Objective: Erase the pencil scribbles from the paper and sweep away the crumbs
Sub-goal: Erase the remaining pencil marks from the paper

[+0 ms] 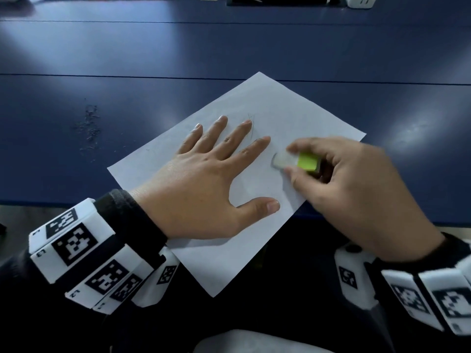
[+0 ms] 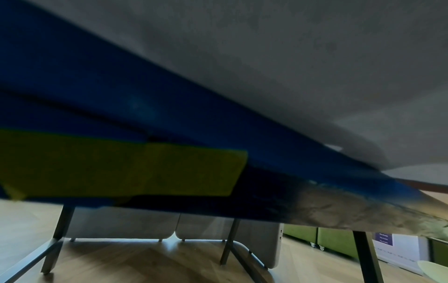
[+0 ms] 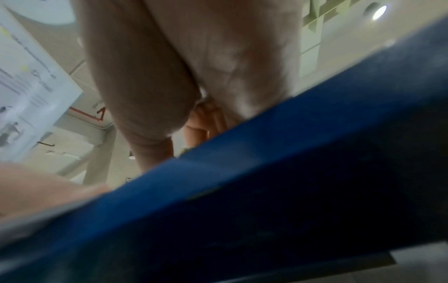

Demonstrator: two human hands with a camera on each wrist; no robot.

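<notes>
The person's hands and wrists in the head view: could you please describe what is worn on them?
Both the left hand and the right hand are bare. Each wrist carries a band of white blocks printed with black square tag markings, over dark sleeves.

The white wrist blocks [image 1: 76, 253] carry black-and-white square code markers with tiny digits beside them, too small to read. Print on the poster [image 3: 26, 80] is blurred beyond reading.

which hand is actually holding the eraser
The right hand: its thumb and fingers pinch the white eraser with the green sleeve. The left hand lies flat, fingers spread, pressing the paper.
</notes>
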